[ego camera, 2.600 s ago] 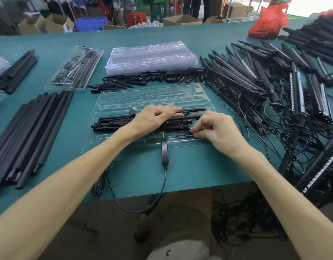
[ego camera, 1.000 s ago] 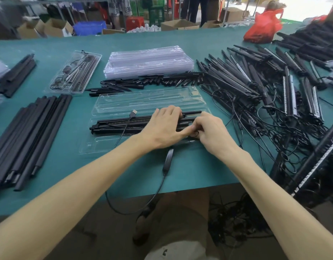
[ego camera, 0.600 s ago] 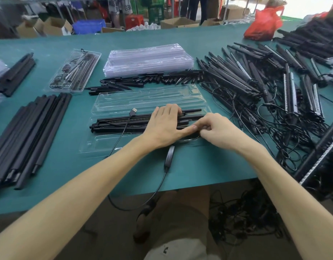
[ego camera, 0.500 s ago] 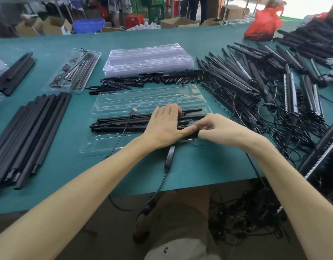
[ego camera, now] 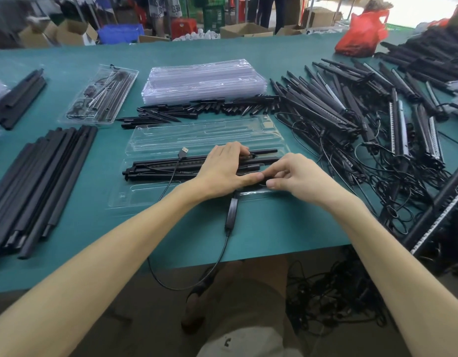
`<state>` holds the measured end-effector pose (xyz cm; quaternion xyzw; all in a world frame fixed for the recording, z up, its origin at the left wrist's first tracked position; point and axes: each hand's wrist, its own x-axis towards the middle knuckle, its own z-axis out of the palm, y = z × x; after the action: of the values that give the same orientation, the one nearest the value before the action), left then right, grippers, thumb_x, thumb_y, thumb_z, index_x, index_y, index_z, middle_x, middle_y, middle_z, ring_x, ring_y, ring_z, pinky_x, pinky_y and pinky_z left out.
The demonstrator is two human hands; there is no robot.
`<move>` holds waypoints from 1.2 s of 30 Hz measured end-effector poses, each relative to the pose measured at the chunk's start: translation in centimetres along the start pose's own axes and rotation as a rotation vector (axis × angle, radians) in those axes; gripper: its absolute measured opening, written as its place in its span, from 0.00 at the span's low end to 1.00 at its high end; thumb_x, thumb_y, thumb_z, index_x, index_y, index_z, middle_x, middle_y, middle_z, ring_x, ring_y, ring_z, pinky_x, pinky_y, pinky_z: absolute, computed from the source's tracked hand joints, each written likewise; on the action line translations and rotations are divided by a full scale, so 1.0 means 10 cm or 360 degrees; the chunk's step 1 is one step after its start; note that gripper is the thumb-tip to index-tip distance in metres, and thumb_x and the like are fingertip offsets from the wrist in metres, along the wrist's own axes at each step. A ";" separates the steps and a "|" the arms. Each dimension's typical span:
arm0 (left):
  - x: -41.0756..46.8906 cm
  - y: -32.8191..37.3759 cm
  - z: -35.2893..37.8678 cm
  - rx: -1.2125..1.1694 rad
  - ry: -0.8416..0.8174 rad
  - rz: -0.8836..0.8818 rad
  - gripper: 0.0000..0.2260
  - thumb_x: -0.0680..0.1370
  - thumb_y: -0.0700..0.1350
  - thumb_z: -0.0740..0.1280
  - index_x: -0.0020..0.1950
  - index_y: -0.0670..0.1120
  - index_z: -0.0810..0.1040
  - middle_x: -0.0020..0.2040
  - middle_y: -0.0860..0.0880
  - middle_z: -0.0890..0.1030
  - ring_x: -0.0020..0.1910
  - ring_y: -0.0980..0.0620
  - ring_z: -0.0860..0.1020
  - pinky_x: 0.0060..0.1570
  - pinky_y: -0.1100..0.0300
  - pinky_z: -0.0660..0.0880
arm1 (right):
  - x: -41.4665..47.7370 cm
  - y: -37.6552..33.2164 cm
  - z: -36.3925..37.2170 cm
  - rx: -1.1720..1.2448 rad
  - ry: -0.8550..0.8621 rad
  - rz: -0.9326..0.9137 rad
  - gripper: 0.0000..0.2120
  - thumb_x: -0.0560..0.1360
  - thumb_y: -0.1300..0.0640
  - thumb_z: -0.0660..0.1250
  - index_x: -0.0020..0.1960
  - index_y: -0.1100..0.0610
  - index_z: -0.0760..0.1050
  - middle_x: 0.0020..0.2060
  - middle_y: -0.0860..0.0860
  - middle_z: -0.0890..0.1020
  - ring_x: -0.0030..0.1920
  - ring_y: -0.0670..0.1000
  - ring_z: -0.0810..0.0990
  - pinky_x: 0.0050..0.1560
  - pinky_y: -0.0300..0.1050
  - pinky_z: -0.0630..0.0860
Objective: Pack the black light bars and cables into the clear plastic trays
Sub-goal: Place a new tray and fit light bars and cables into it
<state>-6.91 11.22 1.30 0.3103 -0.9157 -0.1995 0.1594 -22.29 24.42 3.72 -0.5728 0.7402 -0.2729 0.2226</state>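
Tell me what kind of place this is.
Probably a factory packing station: a long green table heaped with identical black light bars, a stack of clear plastic trays waiting to be filled, and cardboard boxes behind the table.

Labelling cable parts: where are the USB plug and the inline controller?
USB plug [ego camera: 183,152], head view, middle of the plug.
inline controller [ego camera: 231,215], head view, middle of its body.

Red bag [ego camera: 360,34] on teal table [ego camera: 274,222] far edge; cardboard boxes [ego camera: 244,30], blue crate [ego camera: 119,33] beyond.
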 end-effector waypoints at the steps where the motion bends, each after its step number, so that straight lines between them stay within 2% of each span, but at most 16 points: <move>1: 0.00 0.00 -0.01 -0.0007 -0.0006 -0.0001 0.29 0.74 0.63 0.71 0.67 0.47 0.72 0.67 0.51 0.75 0.67 0.50 0.70 0.69 0.55 0.64 | 0.00 0.00 0.01 -0.0016 0.0022 -0.0023 0.10 0.76 0.60 0.73 0.54 0.48 0.85 0.46 0.48 0.81 0.43 0.41 0.78 0.53 0.37 0.75; 2: -0.01 0.00 -0.02 -0.0018 -0.0015 -0.0004 0.28 0.74 0.62 0.72 0.67 0.47 0.72 0.67 0.51 0.75 0.67 0.50 0.70 0.69 0.54 0.64 | -0.01 0.00 0.02 -0.0019 0.0050 -0.0040 0.10 0.77 0.60 0.72 0.55 0.48 0.85 0.47 0.46 0.78 0.43 0.40 0.76 0.49 0.29 0.71; 4: -0.01 0.01 -0.03 -0.0044 -0.0039 -0.0008 0.28 0.74 0.62 0.72 0.67 0.48 0.71 0.68 0.51 0.75 0.68 0.51 0.69 0.69 0.54 0.64 | -0.01 0.00 0.04 -0.0018 0.0091 -0.0055 0.11 0.77 0.60 0.72 0.55 0.47 0.85 0.46 0.44 0.74 0.44 0.40 0.75 0.44 0.26 0.65; 7: -0.02 0.00 -0.06 -0.0095 -0.0091 -0.0015 0.29 0.73 0.61 0.73 0.68 0.47 0.71 0.70 0.51 0.74 0.69 0.50 0.69 0.71 0.51 0.65 | 0.01 -0.01 0.06 -0.0108 0.0123 -0.0077 0.11 0.78 0.62 0.71 0.56 0.50 0.85 0.46 0.45 0.74 0.48 0.48 0.74 0.47 0.36 0.64; 11: -0.03 -0.01 -0.14 -0.0173 -0.0194 -0.0012 0.31 0.73 0.57 0.75 0.70 0.45 0.71 0.72 0.50 0.73 0.71 0.48 0.68 0.72 0.50 0.63 | 0.06 -0.05 0.08 -0.0307 0.0164 -0.0130 0.12 0.74 0.65 0.73 0.55 0.54 0.86 0.42 0.43 0.72 0.51 0.50 0.71 0.51 0.41 0.65; 14: -0.07 -0.03 -0.22 -0.0195 -0.0303 0.0012 0.31 0.74 0.56 0.75 0.73 0.47 0.69 0.74 0.52 0.71 0.73 0.49 0.66 0.75 0.55 0.57 | 0.07 -0.07 0.10 -0.0434 0.0162 -0.0172 0.13 0.73 0.68 0.73 0.55 0.56 0.85 0.43 0.47 0.74 0.52 0.54 0.75 0.54 0.48 0.73; 16: -0.13 -0.02 -0.30 -0.0230 -0.0363 0.0005 0.33 0.75 0.55 0.75 0.76 0.47 0.67 0.75 0.52 0.69 0.74 0.55 0.62 0.77 0.55 0.50 | 0.06 -0.07 0.12 -0.0466 0.0170 -0.0192 0.13 0.73 0.68 0.72 0.54 0.56 0.85 0.45 0.48 0.76 0.52 0.55 0.75 0.55 0.51 0.74; 18: -0.20 -0.01 -0.36 -0.0208 -0.0372 -0.0014 0.35 0.75 0.53 0.75 0.77 0.46 0.65 0.75 0.50 0.69 0.72 0.57 0.62 0.78 0.53 0.47 | 0.05 -0.07 0.12 -0.0470 0.0177 -0.0208 0.13 0.74 0.68 0.71 0.54 0.56 0.85 0.46 0.49 0.77 0.52 0.55 0.75 0.55 0.52 0.74; 20: -0.30 0.01 -0.41 -0.0154 -0.0384 -0.0032 0.36 0.75 0.53 0.74 0.78 0.46 0.63 0.76 0.50 0.67 0.75 0.54 0.62 0.79 0.49 0.45 | 0.04 -0.06 0.13 -0.0488 0.0179 -0.0218 0.12 0.75 0.67 0.70 0.55 0.56 0.85 0.46 0.50 0.77 0.53 0.55 0.75 0.55 0.52 0.74; 23: -0.46 0.03 -0.47 -0.0067 -0.0402 -0.0023 0.37 0.76 0.57 0.73 0.79 0.46 0.61 0.79 0.51 0.64 0.78 0.53 0.58 0.79 0.48 0.43 | 0.03 -0.06 0.14 -0.0507 0.0198 -0.0240 0.13 0.75 0.68 0.70 0.55 0.56 0.85 0.46 0.50 0.77 0.53 0.54 0.74 0.55 0.53 0.74; 27: -0.67 0.07 -0.47 0.0066 -0.0446 -0.0046 0.43 0.73 0.66 0.69 0.81 0.47 0.58 0.81 0.51 0.56 0.81 0.55 0.50 0.79 0.44 0.40 | 0.02 -0.06 0.14 -0.0515 0.0194 -0.0248 0.13 0.75 0.68 0.70 0.55 0.56 0.85 0.45 0.48 0.76 0.53 0.54 0.73 0.55 0.53 0.74; 30: -0.81 0.13 -0.35 0.0257 -0.0439 -0.0023 0.46 0.73 0.69 0.66 0.82 0.46 0.54 0.82 0.51 0.51 0.81 0.55 0.44 0.78 0.44 0.37 | 0.02 -0.06 0.14 -0.0507 0.0197 -0.0243 0.12 0.75 0.67 0.70 0.55 0.56 0.85 0.46 0.49 0.76 0.54 0.55 0.74 0.55 0.53 0.74; 33: -0.89 0.18 -0.29 0.0277 -0.0367 -0.0004 0.40 0.76 0.66 0.65 0.81 0.46 0.57 0.81 0.50 0.54 0.80 0.54 0.48 0.79 0.42 0.40 | 0.01 -0.06 0.14 -0.0493 0.0210 -0.0248 0.12 0.75 0.67 0.70 0.54 0.56 0.85 0.46 0.49 0.76 0.53 0.55 0.73 0.55 0.53 0.74; 36: -0.96 0.15 -0.35 0.0238 -0.0208 0.0033 0.29 0.75 0.60 0.69 0.70 0.46 0.69 0.72 0.50 0.65 0.73 0.50 0.61 0.77 0.47 0.53 | 0.01 -0.06 0.15 -0.0473 0.0232 -0.0235 0.12 0.74 0.68 0.70 0.54 0.57 0.85 0.45 0.49 0.76 0.52 0.54 0.73 0.54 0.52 0.74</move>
<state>0.99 17.44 3.41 0.2982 -0.9396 -0.1487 0.0780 -20.88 23.95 2.98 -0.6309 0.7424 -0.2169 0.0607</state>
